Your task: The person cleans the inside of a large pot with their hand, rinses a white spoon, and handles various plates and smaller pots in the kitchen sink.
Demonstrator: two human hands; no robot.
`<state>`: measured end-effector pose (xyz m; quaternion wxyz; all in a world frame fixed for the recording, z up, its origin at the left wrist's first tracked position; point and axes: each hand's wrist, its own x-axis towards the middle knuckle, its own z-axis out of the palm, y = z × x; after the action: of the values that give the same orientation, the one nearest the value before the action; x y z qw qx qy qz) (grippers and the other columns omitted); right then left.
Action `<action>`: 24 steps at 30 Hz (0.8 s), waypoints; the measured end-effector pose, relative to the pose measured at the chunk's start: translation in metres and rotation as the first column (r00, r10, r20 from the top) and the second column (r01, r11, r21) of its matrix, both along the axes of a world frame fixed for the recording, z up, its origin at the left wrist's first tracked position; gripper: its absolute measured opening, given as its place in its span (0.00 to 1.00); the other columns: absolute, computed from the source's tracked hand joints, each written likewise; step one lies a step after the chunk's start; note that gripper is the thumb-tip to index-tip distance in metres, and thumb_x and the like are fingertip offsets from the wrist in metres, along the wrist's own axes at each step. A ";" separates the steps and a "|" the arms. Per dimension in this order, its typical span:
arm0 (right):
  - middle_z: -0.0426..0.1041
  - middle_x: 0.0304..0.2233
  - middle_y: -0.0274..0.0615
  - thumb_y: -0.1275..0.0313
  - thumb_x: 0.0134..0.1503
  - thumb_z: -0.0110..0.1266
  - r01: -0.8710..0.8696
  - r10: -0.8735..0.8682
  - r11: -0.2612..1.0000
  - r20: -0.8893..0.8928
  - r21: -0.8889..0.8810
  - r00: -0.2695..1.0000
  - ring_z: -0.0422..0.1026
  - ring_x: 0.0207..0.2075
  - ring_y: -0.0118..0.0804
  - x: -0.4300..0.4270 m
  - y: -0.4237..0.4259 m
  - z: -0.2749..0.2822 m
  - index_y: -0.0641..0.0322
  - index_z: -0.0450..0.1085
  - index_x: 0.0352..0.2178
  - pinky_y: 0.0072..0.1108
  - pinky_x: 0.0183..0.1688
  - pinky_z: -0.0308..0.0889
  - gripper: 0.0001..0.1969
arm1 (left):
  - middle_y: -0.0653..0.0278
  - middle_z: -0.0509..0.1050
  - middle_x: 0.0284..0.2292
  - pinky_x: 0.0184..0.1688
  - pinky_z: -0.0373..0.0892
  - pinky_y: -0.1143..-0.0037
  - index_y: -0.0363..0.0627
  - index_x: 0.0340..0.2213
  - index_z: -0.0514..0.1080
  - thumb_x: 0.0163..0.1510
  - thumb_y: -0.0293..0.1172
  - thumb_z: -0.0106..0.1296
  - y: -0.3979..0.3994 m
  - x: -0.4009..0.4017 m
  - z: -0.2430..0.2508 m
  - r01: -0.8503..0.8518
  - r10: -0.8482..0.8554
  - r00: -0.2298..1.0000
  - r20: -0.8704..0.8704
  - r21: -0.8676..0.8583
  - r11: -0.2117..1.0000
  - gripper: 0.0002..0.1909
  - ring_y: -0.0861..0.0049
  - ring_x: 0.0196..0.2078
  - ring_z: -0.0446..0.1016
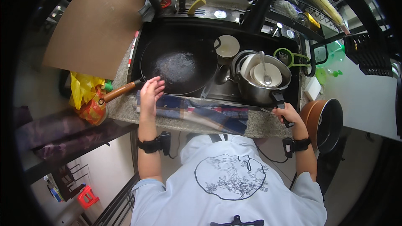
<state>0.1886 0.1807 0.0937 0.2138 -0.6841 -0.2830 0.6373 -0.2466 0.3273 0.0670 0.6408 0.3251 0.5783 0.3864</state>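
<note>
My right hand (286,114) grips the black handle of a steel pot (262,92), which sits at the sink's right side. Inside the pot are stacked white bowls (267,73) with a metal spoon (263,64) on top. Thin metal utensil ends (267,110) show beside that hand. My left hand (152,94) is empty, fingers somewhat apart, over the near left rim of a large black wok (180,62). The wok's wooden handle (121,91) points left across the counter. Between wok and pot lie a white bowl (228,45) and a ladle (223,74).
A folded plaid cloth (216,116) lines the counter's front edge. A brown board (97,25) and yellow plastic bag (82,88) stand left. At right are a brown pot (309,122), a white sponge (312,88) and a green-handled utensil (292,59). The dark faucet (263,3) rises behind.
</note>
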 end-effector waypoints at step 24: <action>0.66 0.21 0.34 0.54 0.52 0.43 0.128 -0.163 0.982 0.283 0.138 0.945 0.64 0.19 0.23 0.075 -0.009 0.002 0.62 0.65 0.28 0.13 0.19 0.58 0.19 | 0.52 0.54 0.48 0.43 0.61 0.68 0.39 0.44 0.56 0.45 0.38 0.47 0.002 -0.130 -0.038 -0.798 0.798 0.602 0.012 -0.011 0.602 0.26 0.65 0.46 0.58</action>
<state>0.2636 0.1712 0.0961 0.2562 -0.7762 -0.2972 0.4936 -0.3768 0.3293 0.0295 0.4064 0.0287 0.6582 0.6331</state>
